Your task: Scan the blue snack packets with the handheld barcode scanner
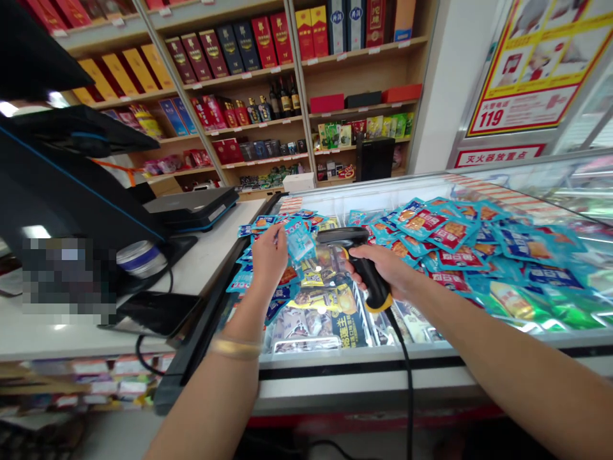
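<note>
A black barcode scanner (366, 265) with yellow trim is gripped in my right hand (383, 265), its head pointing left. My left hand (271, 252) pinches the edge of a light-blue snack packet (299, 239), held up in front of the scanner head with its pale side showing. Below and around my left hand lie more blue packets (242, 278) on the glass. To the right of the scanner is a large heap of blue and red snack packets (440, 230). The scanner's cable (405, 370) hangs down over the counter's front edge.
The glass-topped case (311, 345) shows yellow and dark packages beneath. Green packets (527, 303) lie at the right. On the left counter stand a flat dark scale-like device (191, 207), a round tin (141, 259) and a large black screen (71, 191). Shelves of boxes (230, 48) line the back.
</note>
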The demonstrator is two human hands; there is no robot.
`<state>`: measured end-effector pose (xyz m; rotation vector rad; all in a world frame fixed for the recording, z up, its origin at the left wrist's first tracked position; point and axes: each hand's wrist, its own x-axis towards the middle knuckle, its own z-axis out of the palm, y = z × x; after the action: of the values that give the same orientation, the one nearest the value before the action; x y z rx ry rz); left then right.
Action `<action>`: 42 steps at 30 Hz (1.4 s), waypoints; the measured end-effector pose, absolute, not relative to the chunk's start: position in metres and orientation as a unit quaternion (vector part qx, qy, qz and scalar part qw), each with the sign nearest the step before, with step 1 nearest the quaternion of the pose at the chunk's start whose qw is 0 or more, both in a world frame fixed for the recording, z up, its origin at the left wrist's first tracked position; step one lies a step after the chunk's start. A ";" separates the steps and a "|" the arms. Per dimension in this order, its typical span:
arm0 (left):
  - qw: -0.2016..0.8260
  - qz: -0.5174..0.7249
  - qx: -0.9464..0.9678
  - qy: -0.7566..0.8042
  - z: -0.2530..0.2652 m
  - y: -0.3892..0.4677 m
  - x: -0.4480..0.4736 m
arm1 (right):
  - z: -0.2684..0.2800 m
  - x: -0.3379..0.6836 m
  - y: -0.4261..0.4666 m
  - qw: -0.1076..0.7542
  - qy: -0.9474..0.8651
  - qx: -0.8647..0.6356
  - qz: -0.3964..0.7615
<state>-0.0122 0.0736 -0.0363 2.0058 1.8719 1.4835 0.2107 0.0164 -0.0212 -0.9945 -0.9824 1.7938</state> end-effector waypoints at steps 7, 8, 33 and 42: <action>-0.072 0.496 0.706 0.499 -0.012 0.069 0.036 | 0.007 0.251 0.015 0.532 -0.315 -0.370 0.693; -0.085 0.488 0.724 0.480 -0.007 0.071 0.048 | 0.010 0.264 0.015 0.550 -0.310 -0.370 0.682; 0.047 0.323 0.844 0.426 -0.024 0.100 0.130 | 0.012 0.341 0.001 0.657 -0.233 -0.350 0.626; -0.042 0.294 0.691 0.659 -0.006 0.105 -0.040 | 0.011 0.239 0.017 0.526 -0.296 -0.329 0.726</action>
<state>-0.0397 0.1048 -0.0063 2.2316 2.1273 0.9483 0.2387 0.0173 0.0107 -0.7861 -0.7069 1.7368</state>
